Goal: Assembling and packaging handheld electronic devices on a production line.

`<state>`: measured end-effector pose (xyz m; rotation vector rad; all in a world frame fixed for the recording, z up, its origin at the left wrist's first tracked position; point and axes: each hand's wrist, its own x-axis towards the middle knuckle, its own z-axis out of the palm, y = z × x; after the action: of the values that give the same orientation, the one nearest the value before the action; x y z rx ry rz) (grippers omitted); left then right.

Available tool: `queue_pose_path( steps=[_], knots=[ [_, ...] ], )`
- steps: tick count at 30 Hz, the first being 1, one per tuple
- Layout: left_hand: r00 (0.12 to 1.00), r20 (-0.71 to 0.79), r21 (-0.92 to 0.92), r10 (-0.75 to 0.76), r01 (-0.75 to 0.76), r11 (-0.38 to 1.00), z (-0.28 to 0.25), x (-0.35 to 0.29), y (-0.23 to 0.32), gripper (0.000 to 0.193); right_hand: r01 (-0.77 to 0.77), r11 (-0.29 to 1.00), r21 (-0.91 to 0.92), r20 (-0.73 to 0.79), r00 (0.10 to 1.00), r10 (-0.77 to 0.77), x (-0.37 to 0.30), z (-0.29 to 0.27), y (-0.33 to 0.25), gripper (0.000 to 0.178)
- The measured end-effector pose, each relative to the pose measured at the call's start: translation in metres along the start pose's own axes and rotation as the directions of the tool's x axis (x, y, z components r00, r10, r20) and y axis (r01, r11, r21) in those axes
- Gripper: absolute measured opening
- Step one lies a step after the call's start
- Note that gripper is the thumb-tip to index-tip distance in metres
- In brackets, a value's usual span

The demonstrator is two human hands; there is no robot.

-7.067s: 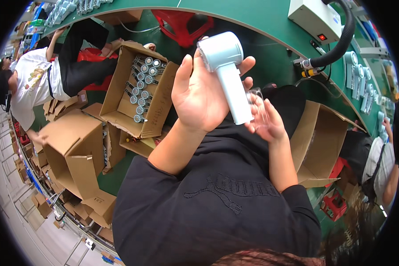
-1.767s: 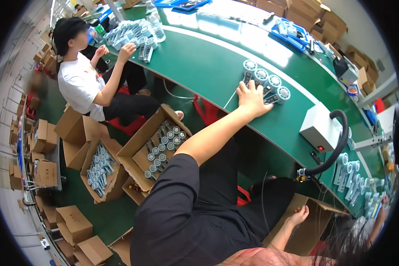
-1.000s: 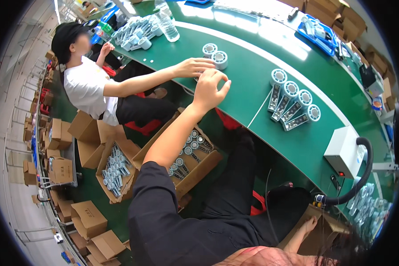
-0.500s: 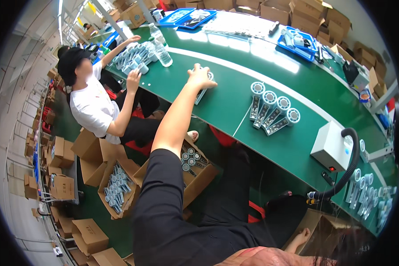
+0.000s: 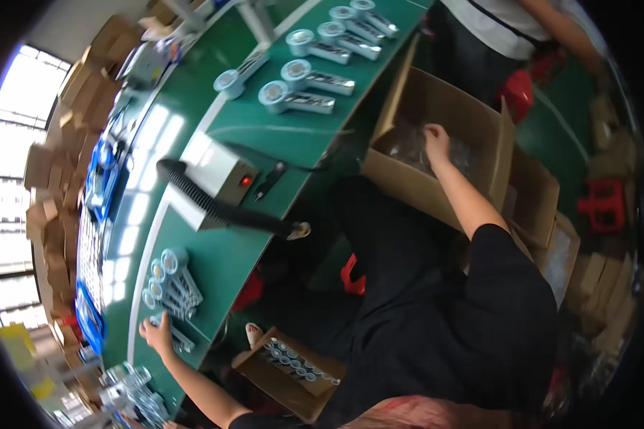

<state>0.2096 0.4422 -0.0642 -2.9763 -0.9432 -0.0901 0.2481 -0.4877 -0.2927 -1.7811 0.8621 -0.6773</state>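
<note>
At the lower left of the green table, my left hand [image 5: 156, 334] is closed around the round head of a light-blue device [image 5: 182, 339] with a long handle. Its fingers partly cover that head. Several similar round-headed devices [image 5: 172, 286] lie fanned out beside it. My right hand [image 5: 437, 146] reaches into an open cardboard box [image 5: 436, 193] on my right, with bent fingers over clear plastic pieces [image 5: 408, 146]. What those fingers hold, if anything, cannot be made out.
A white box-shaped machine [image 5: 218, 179] with a black flexible hose [image 5: 200, 200] stands on the table. More devices [image 5: 308, 101] lie beyond it. A carton of round-headed parts [image 5: 293, 365] sits below the table edge. A person [image 5: 494, 32] stands at the upper right.
My view has swung to the right, bringing the carton with my right hand inside into sight. My left hand and its device are now beside the fanned-out group.
</note>
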Motion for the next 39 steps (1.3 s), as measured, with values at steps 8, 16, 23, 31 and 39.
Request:
queue_pose_path(
  steps=[8,16,23,31,39],
  knots=[
    [0.906,-0.381,-0.082,0.186,-0.233,0.969,-0.029,-0.072,0.037,0.053,-0.36,0.92,0.154,-0.174,0.907,0.384,0.059,-0.013,0.085,0.033],
    [0.972,-0.115,-0.382,0.203,-0.232,0.895,-0.016,-0.17,0.213,0.035,-0.491,0.831,0.26,-0.19,0.818,0.543,0.056,0.003,0.076,0.032],
    [0.974,-0.109,-0.122,0.2,-0.213,0.969,0.007,-0.177,0.248,0.033,-0.541,0.739,0.4,-0.183,0.743,0.643,0.069,0.007,0.077,0.032],
    [0.966,-0.239,-0.246,0.098,-0.158,0.956,0.001,-0.13,0.239,0.056,-0.727,0.518,0.45,0.328,0.675,0.661,0.056,0.008,0.058,0.032],
    [0.892,-0.444,-0.062,0.087,-0.128,0.99,0.009,-0.121,0.288,0.056,-0.797,0.339,0.501,0.592,0.601,0.537,0.056,0.007,0.053,0.033]
  ],
)
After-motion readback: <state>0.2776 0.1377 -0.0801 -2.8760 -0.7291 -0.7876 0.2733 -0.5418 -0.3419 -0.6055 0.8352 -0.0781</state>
